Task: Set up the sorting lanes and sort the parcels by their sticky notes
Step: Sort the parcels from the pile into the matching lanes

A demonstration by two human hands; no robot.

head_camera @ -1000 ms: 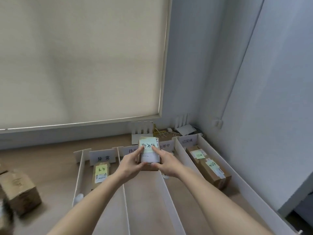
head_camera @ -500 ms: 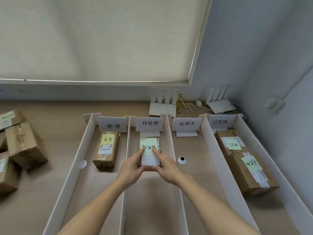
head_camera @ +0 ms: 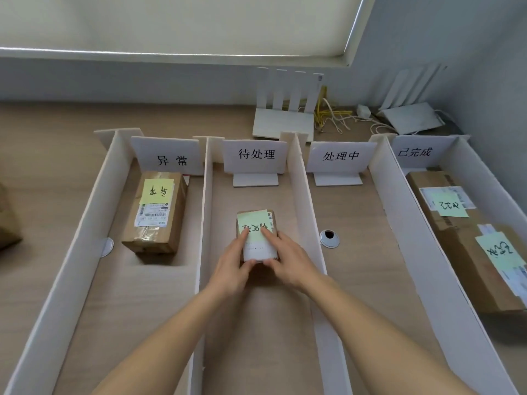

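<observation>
- A small parcel (head_camera: pixel 256 235) with a green sticky note (head_camera: pixel 254 228) sits in the second lane, before the 待处理 sign (head_camera: pixel 254 155).
- The left hand (head_camera: pixel 232 262) and right hand (head_camera: pixel 288 258) grip its sides, fingers curled onto the top.
- White dividers (head_camera: pixel 303 201) stand on a wooden table (head_camera: pixel 51 155).
- Behind are a router (head_camera: pixel 285 109) and a roller blind (head_camera: pixel 171 21).

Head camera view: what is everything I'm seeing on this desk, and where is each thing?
White foam-board lane dividers: five, forming four lanes on the wooden desk.
White standing label signs: four, one at each lane's far end.
Brown cardboard parcels with yellow sticky notes: one in the first lane from the left, one small in the second, two in the fourth.
White routers: two, behind the lanes.
Silver cable hole: one, third lane.
Left hand, right hand: grip on the small parcel.
</observation>
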